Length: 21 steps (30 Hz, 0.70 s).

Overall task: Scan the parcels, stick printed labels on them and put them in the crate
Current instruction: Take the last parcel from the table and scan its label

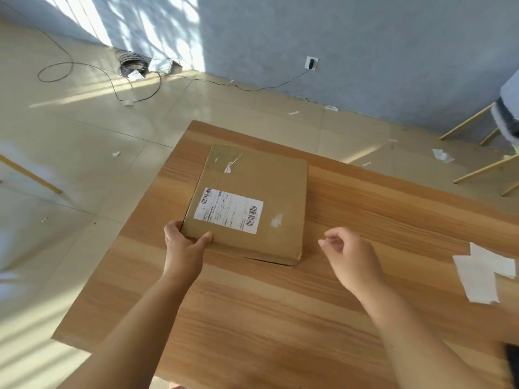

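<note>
A broad wood-grain laminate table (280,304) carries a flat, square brown cardboard parcel (252,197) near its far left corner, lying flat. A white rectangular printed label (229,210) with barcodes sits on the parcel's matte top. The left hand (184,242) clamps the parcel's near left corner. The right hand (351,256) hovers just beside it, fingers loosely curled, holding nothing. White paper backing strips (483,273) lie at the table's right.

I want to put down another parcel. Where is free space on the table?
Bare wood lies between the cardboard parcel and the white paper strips, and on the table near edge between both forearms. Left of the parcel, little room remains: the left hand grips its corner there.
</note>
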### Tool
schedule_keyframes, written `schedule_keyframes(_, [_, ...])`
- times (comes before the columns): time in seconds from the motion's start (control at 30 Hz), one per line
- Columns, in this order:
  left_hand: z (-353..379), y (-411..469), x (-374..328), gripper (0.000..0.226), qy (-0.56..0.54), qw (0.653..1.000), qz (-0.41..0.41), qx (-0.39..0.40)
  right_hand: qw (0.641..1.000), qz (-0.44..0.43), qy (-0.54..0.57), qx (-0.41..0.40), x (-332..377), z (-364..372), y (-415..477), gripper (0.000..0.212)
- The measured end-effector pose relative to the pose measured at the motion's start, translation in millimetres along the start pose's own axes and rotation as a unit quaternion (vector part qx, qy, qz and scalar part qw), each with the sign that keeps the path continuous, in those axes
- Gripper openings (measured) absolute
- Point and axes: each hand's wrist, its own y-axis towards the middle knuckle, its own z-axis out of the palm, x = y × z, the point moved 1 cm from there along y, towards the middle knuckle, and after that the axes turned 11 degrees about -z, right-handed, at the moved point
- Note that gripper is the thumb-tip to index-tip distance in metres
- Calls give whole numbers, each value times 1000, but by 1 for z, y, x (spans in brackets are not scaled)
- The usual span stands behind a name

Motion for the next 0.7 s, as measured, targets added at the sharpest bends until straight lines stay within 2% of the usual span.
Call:
schedule_keyframes(0.1, [16, -24, 18, 59, 14, 999, 6, 44, 1000, -21, -16, 1, -28, -13, -10, 21])
schedule_keyframes(0.2, [31, -47, 30, 58, 30, 995, 20, 94, 997, -52, -60, 21, -50, -25, -22, 38])
schedule_keyframes(0.27, [44, -62, 30, 60, 51, 991, 59, 106, 992, -74, -83, 53, -62, -32, -31, 51])
schedule_keyframes(0.37, [64, -79, 25, 59, 63, 994, 83, 33, 983, -64, -110, 131, -82, -40, -43, 62])
schedule_keyframes(0.43, [76, -88, 22, 42, 60, 996, 59, -24, 981, -29, -111, 155, -95, -44, -53, 65])
schedule_keyframes(0.53, [93, -97, 19, 26, 95, 994, 54, -1, 988, 26, -77, 130, -111, -47, -73, 65])
schedule_keyframes(0.7, [125, -115, 5, 60, 153, 972, 132, 116, 993, 85, -49, 59, -132, -52, -106, 67])
